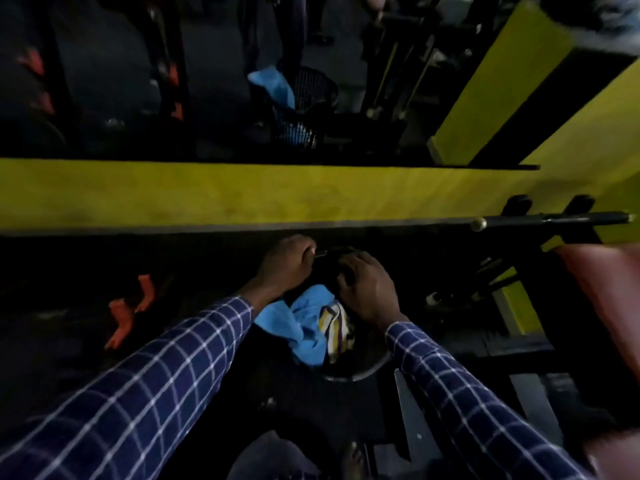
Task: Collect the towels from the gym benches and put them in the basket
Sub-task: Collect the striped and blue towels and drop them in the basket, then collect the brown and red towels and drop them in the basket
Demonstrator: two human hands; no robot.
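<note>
navy checked sleeves lead down to both hands, low in the dim centre of the view. the left hand is curled closed at the far rim of a dark round basket, fingers bent over the edge; whether it truly grips the rim is too dark to tell. the right hand lies knuckles-up just beside it, fingers bent down into the basket's dark mouth, and what they close on cannot be made out.

just below the hands, a light blue towel spills over the basket's near-left side, and a cream towel with purple and yellow stripes sits bunched against it, under the right wrist.

past the hands runs a wide yellow band across the whole view. above it, what looks like a mirror shows a black mesh basket with blue cloth draped on its rim. a black bar with a brass knob juts in at the right, beside a reddish padded bench. orange shapes show dimly on the left floor.
</note>
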